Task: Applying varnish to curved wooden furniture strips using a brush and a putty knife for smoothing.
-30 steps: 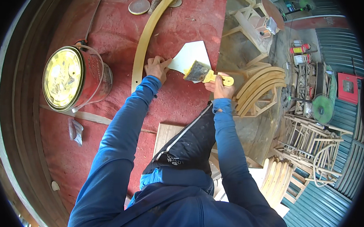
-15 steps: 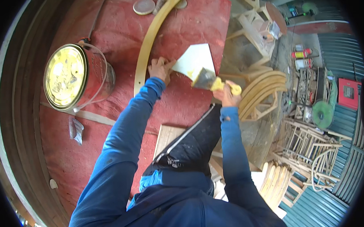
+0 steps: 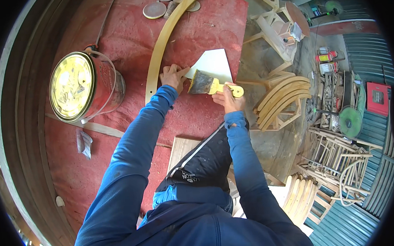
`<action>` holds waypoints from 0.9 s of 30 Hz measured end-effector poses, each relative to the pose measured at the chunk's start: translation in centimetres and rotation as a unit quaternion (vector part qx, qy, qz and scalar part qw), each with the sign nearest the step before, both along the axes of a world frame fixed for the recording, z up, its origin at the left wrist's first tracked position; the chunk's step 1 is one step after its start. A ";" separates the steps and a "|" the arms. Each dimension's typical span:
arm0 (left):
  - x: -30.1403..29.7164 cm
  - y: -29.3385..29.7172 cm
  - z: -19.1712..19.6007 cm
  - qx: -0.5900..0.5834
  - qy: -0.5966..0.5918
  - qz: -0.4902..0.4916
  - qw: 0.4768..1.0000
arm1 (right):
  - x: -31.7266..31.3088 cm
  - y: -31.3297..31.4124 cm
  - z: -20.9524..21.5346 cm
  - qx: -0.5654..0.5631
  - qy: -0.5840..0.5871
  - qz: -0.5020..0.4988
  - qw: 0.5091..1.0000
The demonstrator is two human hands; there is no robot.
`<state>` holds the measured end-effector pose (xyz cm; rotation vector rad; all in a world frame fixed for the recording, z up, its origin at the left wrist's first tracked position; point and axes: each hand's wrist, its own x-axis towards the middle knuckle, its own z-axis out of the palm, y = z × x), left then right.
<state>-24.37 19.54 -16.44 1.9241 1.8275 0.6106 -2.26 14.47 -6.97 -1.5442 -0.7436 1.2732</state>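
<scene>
My right hand grips the yellow handle of a putty knife. Its wide, smeared metal blade points left and overlaps the lower edge of a flat white plate. At the plate's narrow left end, my left hand has its fingers closed around the corner; the thumb side faces the blade. Just left of that hand runs a curved wooden strip, with a small dark hole near its lower end. Whether the left hand also touches the strip cannot be made out.
A red bucket with a yellowish lid is on the red surface to the left, near a crumpled wrapper. Round discs lie at the far side. Stacked curved wooden pieces and a green fan are to the right.
My right hand has moved left with the putty knife, bringing the blade close to the plate's narrow end. My left hand has hardly moved.
</scene>
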 end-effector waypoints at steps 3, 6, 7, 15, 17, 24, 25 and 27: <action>-0.2 -0.1 -0.3 0.020 -0.004 0.001 1.000 | 4.4 -2.4 0.5 0.024 0.022 -0.063 0.997; 0.3 0.1 0.1 0.024 -0.003 -0.005 1.000 | 8.9 -3.6 0.1 0.009 -0.007 -0.165 0.986; 0.3 0.2 0.2 0.032 0.003 -0.001 0.999 | 9.3 -3.6 -0.3 0.014 -0.008 -0.170 0.985; 0.0 0.0 0.1 0.011 -0.011 0.003 1.000 | 7.0 -0.6 -1.3 0.025 -0.010 -0.140 0.990; 0.3 -0.5 0.4 0.001 -0.001 0.004 1.000 | 7.8 -1.3 -1.1 0.023 -0.035 -0.171 0.984; 0.2 0.3 0.1 0.019 -0.011 0.001 1.000 | 4.1 5.4 -2.2 0.016 0.000 -0.123 0.992; 0.0 0.1 -0.2 0.016 -0.009 0.003 1.000 | 4.5 5.5 -1.9 0.018 0.002 -0.120 0.993; 0.0 0.2 -0.1 0.018 -0.011 0.008 1.000 | 6.9 5.0 -1.1 0.048 -0.012 -0.096 0.994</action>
